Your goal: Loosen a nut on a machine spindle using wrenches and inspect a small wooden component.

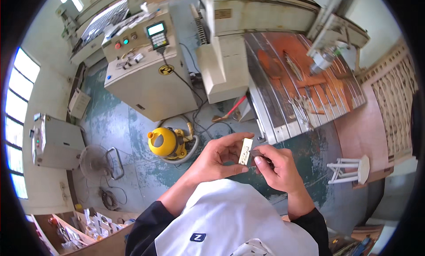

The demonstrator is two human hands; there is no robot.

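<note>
Between the thumb and fingers of my left hand point(217, 156) I hold a small, pale yellow rectangular block point(245, 151) upright. Its face carries carved or cut-out shapes. My right hand point(278, 167) is closed around a small dark tool with a pointed, blade-like tip point(255, 153). That tip is at the block's right edge; whether it touches is too small to tell. Most of the tool lies hidden under my right fingers. Both hands are in front of my white apron point(239, 211), above the floor.
Ahead on the right stands a machine with a slotted metal table point(283, 129) covered in reddish dust and tools. A control cabinet point(150, 90) with a handheld controller point(157, 36) is ahead left. A yellow vacuum point(164, 143), floor fan point(95, 163) and white stool point(352, 169) stand around.
</note>
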